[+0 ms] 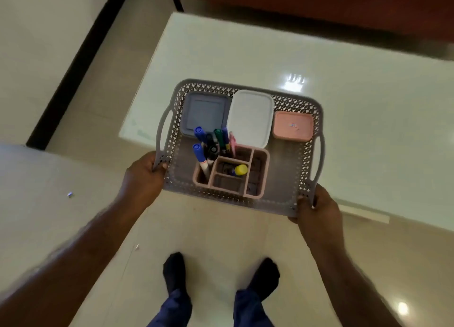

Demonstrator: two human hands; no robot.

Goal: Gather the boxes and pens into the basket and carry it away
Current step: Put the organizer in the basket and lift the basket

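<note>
Grip: grey perforated plastic basket (304, 169) is clamped at its near corners by left hand (142, 176) and right hand (317, 208), fingers curled on the rim.
Risk: upright markers (208, 145) could be tipped out — corner holds invite tilting.

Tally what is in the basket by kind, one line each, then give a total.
Lidded boxes: 3, namely the grey box, white box and pink box.
Pen organiser: 1.
Upright pens: about 6; they overlap, so the count is not exact.
Yellow-capped item lying in the organiser: 1.
Total: about 11.
</note>
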